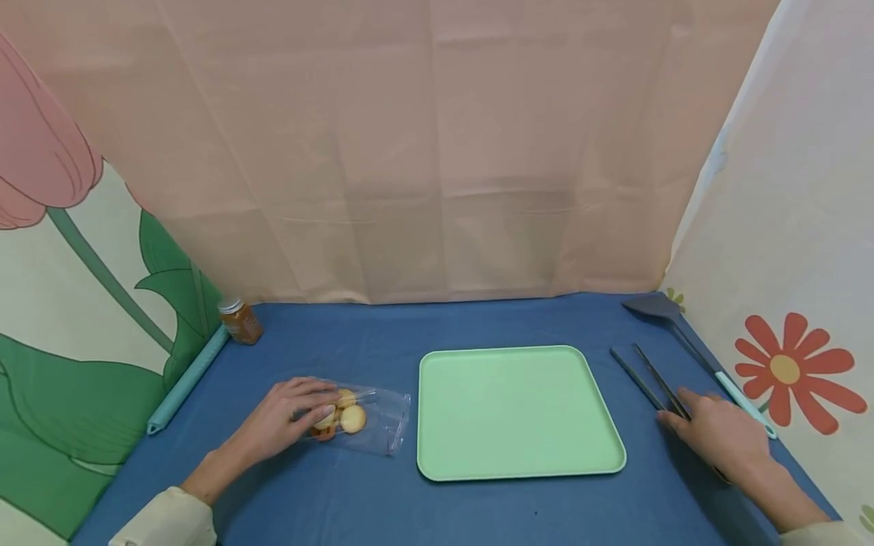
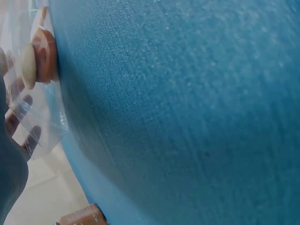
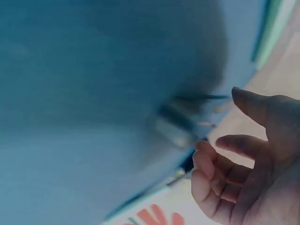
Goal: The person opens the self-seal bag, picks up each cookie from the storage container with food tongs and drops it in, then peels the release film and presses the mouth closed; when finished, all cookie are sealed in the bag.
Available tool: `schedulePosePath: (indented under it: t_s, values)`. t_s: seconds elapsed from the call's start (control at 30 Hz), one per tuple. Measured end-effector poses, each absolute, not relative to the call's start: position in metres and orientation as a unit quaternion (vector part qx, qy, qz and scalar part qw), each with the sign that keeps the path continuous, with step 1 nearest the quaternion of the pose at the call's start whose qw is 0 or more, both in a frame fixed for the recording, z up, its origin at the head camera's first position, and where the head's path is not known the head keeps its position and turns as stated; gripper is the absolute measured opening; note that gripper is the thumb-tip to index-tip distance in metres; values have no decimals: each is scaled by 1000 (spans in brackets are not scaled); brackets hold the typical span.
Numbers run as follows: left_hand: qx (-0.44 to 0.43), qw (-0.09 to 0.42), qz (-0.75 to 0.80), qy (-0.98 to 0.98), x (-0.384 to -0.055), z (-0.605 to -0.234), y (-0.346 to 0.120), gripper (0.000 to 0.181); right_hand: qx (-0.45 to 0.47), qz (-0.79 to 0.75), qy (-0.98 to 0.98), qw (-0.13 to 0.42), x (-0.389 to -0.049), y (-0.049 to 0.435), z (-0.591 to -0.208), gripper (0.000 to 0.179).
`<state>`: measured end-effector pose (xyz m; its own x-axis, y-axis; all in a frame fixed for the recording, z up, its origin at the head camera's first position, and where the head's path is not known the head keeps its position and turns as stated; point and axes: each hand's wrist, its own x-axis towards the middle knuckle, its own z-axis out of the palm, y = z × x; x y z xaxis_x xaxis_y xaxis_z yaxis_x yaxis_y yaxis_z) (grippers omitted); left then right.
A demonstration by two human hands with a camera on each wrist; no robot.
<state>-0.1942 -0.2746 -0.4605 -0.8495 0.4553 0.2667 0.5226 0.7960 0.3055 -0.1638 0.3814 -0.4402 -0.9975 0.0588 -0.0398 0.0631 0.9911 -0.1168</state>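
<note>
A clear plastic bag of cookies (image 1: 353, 418) lies left of the pale green tray (image 1: 519, 413). It holds several round yellow cookies and a reddish-brown piece, which shows more plainly in the left wrist view as a brown piece (image 2: 47, 56). My left hand (image 1: 290, 413) grips the bag's left end, thumb and fingers about the cookies. At the right, dark tongs (image 1: 642, 383) lie with their tips pointing away. My right hand (image 1: 720, 432) is over their near end. In the right wrist view its thumb and fingers stand apart, with the tongs blurred beyond the fingertips.
A dark spatula (image 1: 654, 305) with a turquoise handle lies along the right edge. At the back left stands a small brown jar (image 1: 240, 322) with a silvery lid, beside a turquoise roll (image 1: 187, 383). A blue cloth covers the table; a beige sheet hangs behind.
</note>
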Motion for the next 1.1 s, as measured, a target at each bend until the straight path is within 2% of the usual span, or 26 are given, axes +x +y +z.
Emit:
schedulePosePath:
  t_s: [0.1,0.27,0.4,0.73,1.1]
  values:
    - [-259,92,-187,-943,-195,-461,-273,28,-5,-99,995,-27,-164,366,-424,84]
    - [-258,98,-188,-943,-193,-461,-274,27,-102,-225,965,-84,-170,329,-405,70]
    - [-255,94,-189,-944,-192,-460,-274,28,-148,-285,945,-64,-177,299,-403,66]
    - [-251,98,-194,-943,-191,-461,-274,28,-238,-289,927,-27,-191,212,-418,61]
    - [-255,96,-195,-942,-189,-463,-276,28,-333,-257,906,-38,-198,130,-439,47]
